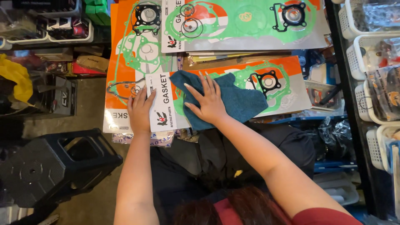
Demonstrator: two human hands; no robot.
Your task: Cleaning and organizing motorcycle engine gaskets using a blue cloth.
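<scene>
Head view. Centre of frame: the right hand (pixel 208 102) lies flat, fingers spread, pressing a blue cloth (pixel 233 100) onto a flat gasket pack (pixel 283 89) with orange, green and grey printing. Left of centre: the left hand (pixel 140 111), fingers extended, rests on the pack's white end, steadying it without gripping. More gasket packs (pixel 250 25) are stacked along the upper frame. Lower left: a black plastic stool (pixel 46 166). Right edge: white baskets (pixel 366 54) of bagged parts.
</scene>
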